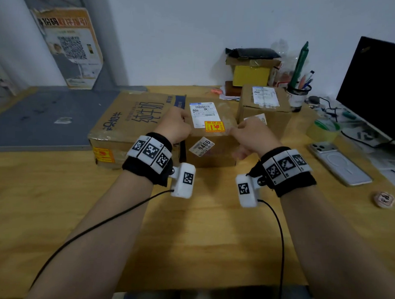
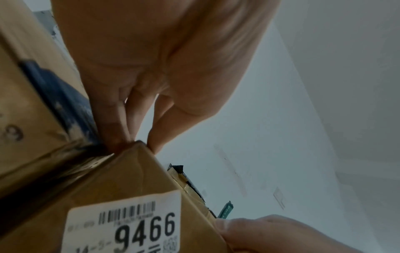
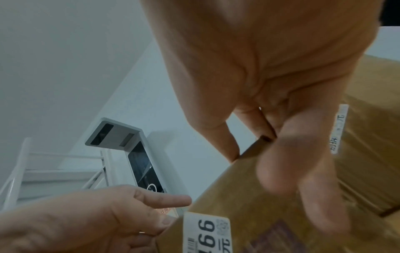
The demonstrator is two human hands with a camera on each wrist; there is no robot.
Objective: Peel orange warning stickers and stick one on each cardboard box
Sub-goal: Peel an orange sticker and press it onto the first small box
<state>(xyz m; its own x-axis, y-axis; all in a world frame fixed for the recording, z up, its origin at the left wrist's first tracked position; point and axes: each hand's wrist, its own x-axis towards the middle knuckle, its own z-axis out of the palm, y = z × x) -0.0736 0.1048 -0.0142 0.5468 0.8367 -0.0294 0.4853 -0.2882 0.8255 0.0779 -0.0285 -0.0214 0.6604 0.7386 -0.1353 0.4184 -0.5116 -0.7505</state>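
Observation:
Three cardboard boxes stand on the wooden table [image 1: 189, 227]. The large printed box [image 1: 134, 122] on the left has an orange sticker [image 1: 103, 155] on its front. The middle box [image 1: 211, 154] carries an orange warning sticker [image 1: 214, 127] on top beside a white shipping label, and a "9466" label [image 2: 129, 227] on its front. The right box [image 1: 264, 107] shows only white labels. My left hand [image 1: 184, 124] grips the middle box's upper left corner [image 2: 138, 143]. My right hand [image 1: 235, 130] pinches its upper right edge, thumb [image 3: 281, 171] on the front face.
A phone [image 1: 339, 163] lies at the right, with a tape roll [image 1: 323, 129], a pen cup [image 1: 298, 94] and a dark monitor [image 1: 377, 88] behind it. A yellow box stack [image 1: 250, 73] stands at the wall. A grey mat [image 1: 43, 119] lies left of the boxes.

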